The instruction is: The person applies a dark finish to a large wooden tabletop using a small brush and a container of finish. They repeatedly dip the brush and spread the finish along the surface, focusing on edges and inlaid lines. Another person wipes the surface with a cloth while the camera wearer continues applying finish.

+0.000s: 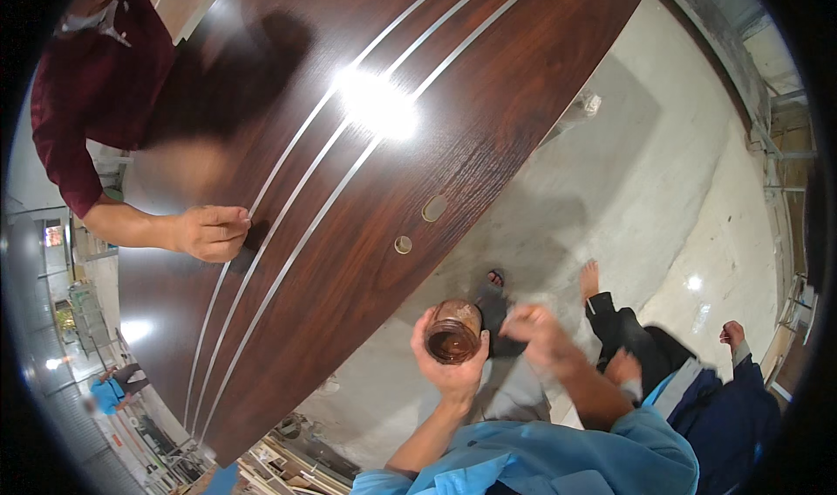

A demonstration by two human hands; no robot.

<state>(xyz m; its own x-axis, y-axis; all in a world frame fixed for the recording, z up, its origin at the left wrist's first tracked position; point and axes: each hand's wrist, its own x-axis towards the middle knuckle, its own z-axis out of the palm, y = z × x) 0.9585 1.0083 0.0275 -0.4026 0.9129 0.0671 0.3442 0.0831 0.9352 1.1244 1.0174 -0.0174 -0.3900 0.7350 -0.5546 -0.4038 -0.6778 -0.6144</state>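
My left hand [458, 379] is wrapped round a clear jar [460, 314] with dark brown liquid in the bottom, its open mouth facing up. Just right of the jar, my right hand [542, 336] is in the air, smeared by motion; its fingers look curled, but whether they hold anything is unclear. Beyond both hands lies a large dark brown wood-grain panel [366, 277] with three parallel silver strips running along it. Near its right edge are a larger hole [434, 207] and a smaller round hole [403, 245].
Across the panel, a person in a maroon top [105, 85] holds a closed hand [216, 233] over the strips. A person in dark clothes [719, 399] stands close at my right. Long thin boards [270, 469] lie at lower left, with another person in blue [109, 395] farther off.
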